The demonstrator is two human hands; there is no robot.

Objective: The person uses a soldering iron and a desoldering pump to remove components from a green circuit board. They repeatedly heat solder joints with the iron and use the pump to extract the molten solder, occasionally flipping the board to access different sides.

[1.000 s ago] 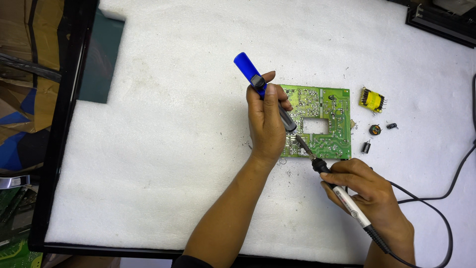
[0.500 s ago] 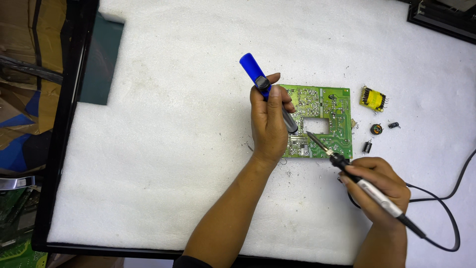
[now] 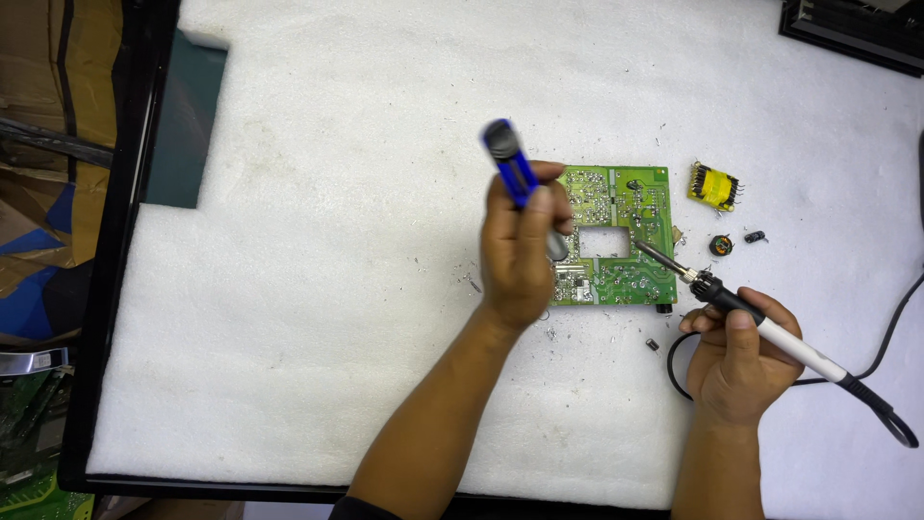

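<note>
Left hand [image 3: 520, 252] is wrapped tight around a blue solder sucker [image 3: 512, 166], held tilted over the left edge of the green circuit board [image 3: 621, 236]. Right hand [image 3: 741, 356] grips the soldering iron [image 3: 760, 323] like a pen, tip resting on the board by its square cutout. Board's lying flat on the white foam mat [image 3: 318, 289], with a yellow transformer [image 3: 714, 186] just off to its right.

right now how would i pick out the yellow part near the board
Start at the white foam mat and find the green circuit board with the rectangular cut-out. Just off the board's upper right corner lies a boxy yellow-wrapped transformer; the small dark parts below it are far smaller and lack yellow.
</note>
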